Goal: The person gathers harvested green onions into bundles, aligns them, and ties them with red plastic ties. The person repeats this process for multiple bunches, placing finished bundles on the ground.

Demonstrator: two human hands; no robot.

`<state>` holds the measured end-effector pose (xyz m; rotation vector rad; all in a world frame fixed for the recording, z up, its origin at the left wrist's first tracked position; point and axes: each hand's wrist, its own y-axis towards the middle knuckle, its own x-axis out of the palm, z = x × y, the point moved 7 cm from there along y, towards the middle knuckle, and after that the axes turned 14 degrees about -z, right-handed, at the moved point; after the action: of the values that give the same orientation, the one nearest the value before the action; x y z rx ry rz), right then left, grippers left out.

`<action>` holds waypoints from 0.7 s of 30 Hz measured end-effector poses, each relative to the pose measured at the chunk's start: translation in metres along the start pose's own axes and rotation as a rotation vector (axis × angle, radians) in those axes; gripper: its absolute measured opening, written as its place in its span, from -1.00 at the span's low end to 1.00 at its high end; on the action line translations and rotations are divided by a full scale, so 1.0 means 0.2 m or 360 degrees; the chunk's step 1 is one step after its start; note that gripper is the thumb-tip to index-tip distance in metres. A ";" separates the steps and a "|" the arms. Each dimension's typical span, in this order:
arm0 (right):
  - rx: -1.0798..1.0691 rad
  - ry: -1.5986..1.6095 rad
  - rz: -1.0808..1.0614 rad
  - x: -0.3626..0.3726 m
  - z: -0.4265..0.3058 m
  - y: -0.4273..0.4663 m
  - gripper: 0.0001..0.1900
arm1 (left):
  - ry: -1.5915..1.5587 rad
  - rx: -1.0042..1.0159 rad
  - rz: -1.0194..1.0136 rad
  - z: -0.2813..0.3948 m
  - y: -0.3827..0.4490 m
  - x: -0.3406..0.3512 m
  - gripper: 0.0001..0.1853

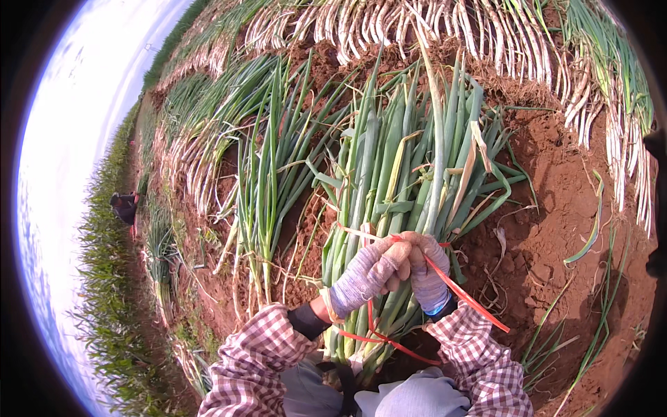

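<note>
A thick bundle of long green onions (385,177) lies before my knees, leaves pointing away from me and pale stalks near me. Red plastic twine (464,294) wraps it twice, once across the lower stalks and once higher up, with a strand linking the two. Both my gloved hands meet on top of the bundle at the upper wrap. My left hand (372,268) pinches the twine with bent fingers. My right hand (428,266) grips it too, and a loose end trails from it toward the lower right. Fingers partly hide the crossing of the twine.
Loose green onions (266,172) lie just left of the bundle. Long rows of pulled onions with white stalks (396,26) stretch across the far side and right. Bare reddish soil (552,193) lies at right. Another person (124,208) crouches far left, beside tall green plants (107,292).
</note>
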<state>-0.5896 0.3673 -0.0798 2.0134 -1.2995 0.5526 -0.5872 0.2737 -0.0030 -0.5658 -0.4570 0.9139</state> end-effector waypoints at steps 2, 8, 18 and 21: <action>-0.0029 -0.0349 -0.0046 0.03 -0.13 0.01 -0.79 | -0.0303 0.0182 -0.0016 0.05 0.09 0.05 -0.60; 0.0163 -0.1573 0.0296 -0.07 -0.20 -0.09 -0.82 | 0.0427 0.0313 0.0240 -0.19 -0.14 -0.13 -0.59; 0.0259 -0.2622 -0.0424 -0.04 -0.09 -0.07 -0.70 | 0.2718 0.0931 0.0461 0.30 0.09 0.31 -0.79; 0.0442 -0.2767 -0.0419 -0.05 0.04 -0.14 -0.60 | 0.2871 0.1411 0.0259 0.32 0.10 0.33 -0.68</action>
<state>-0.5690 0.3755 -0.1013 2.7714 -1.6872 -1.6035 -0.6019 0.3545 0.0414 -0.3897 1.5614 0.3708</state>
